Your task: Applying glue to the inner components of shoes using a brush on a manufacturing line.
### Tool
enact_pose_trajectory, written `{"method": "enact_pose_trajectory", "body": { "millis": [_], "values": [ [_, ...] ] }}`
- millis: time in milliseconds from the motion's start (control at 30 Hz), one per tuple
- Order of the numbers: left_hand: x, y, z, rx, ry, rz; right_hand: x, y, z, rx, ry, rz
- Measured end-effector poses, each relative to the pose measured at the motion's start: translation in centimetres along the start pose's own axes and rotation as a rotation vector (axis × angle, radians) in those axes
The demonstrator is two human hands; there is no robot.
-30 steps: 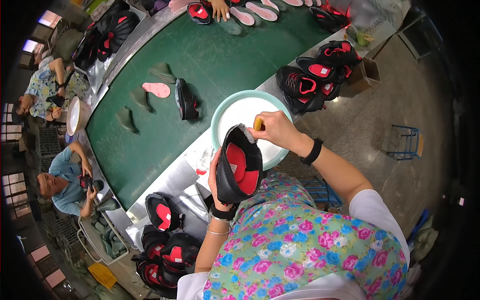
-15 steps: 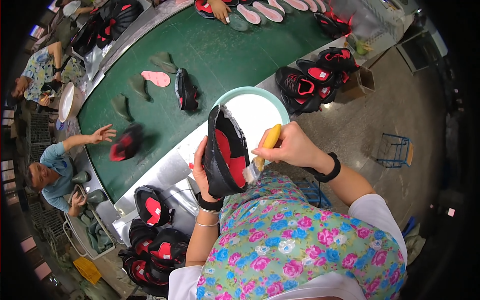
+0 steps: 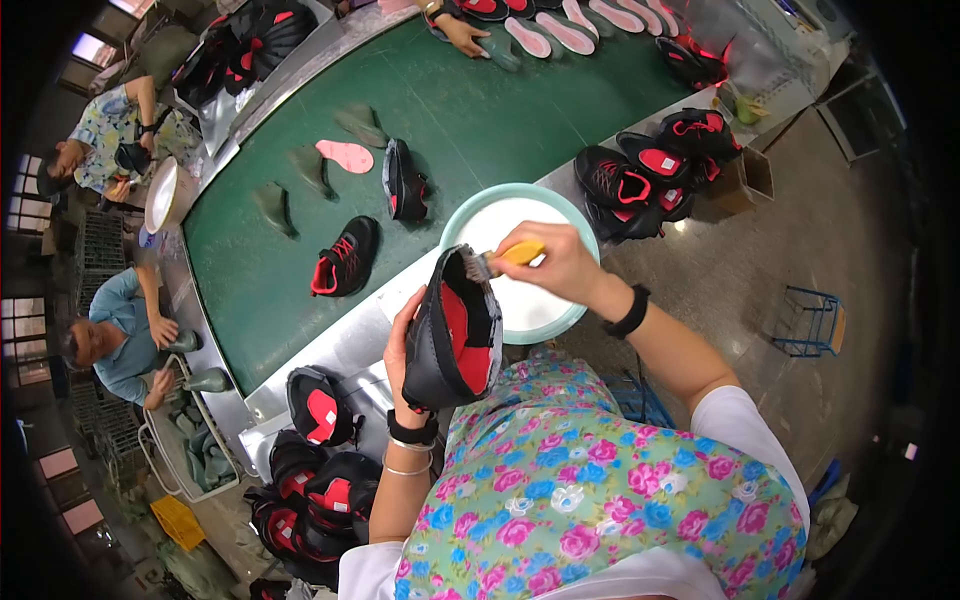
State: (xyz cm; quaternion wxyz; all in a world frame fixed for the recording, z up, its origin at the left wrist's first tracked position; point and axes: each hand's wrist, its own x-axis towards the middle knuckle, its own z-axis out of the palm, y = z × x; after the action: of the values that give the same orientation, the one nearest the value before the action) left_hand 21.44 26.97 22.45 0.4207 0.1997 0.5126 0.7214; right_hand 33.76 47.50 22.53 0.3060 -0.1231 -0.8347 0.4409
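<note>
My left hand point(image 3: 402, 350) is wrapped round the side of a black shoe upper point(image 3: 425, 355) with a red inside, tilted in front of me. Pale wet coating shows along part of its edge. In my right hand point(image 3: 565, 268) is a paintbrush point(image 3: 522, 252) with a yellow handle, its bristles touching the upper's rim at the top end. Just behind the upper stands a light green basin point(image 3: 585, 312) of white liquid, partly hidden by my right hand and the upper.
Black-and-red shoes are piled right of the basin point(image 3: 660, 165) and at lower left point(image 3: 325, 490). A green conveyor belt point(image 3: 480, 120) carries a shoe point(image 3: 347, 255), another upper point(image 3: 403, 180), a pink insole point(image 3: 345, 156) and grey-green shoe lasts point(image 3: 275, 210). Co-workers sit at left; another person's hand point(image 3: 462, 35) reaches in at the top.
My right hand has raised the brush from the upper's lower right edge to its top rim. The upper has tipped slightly. A co-worker's arm has drawn back from the shoe on the belt.
</note>
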Motion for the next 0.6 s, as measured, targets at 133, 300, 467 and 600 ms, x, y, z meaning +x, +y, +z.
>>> {"method": "enact_pose_trajectory", "body": {
  "millis": [133, 300, 467, 600],
  "values": [
    [-0.4, 1.1, 1.3, 0.415, -0.092, 0.153, -2.4, 1.6, 1.0, 0.216, -0.036, 0.188],
    [-0.2, 2.7, 0.6, 0.958, -0.118, 0.455, -0.9, 0.0, 2.6, 0.079, -0.041, 0.348],
    [3.8, 5.2, 0.2, 0.260, 0.080, 0.139, -1.3, -2.2, -2.5, 0.260, 0.199, 0.507],
    [5.0, 3.3, -3.9, 0.667, 0.022, 0.549, -1.7, -3.3, -5.0, 0.184, 0.274, 0.515]
  ]
}}
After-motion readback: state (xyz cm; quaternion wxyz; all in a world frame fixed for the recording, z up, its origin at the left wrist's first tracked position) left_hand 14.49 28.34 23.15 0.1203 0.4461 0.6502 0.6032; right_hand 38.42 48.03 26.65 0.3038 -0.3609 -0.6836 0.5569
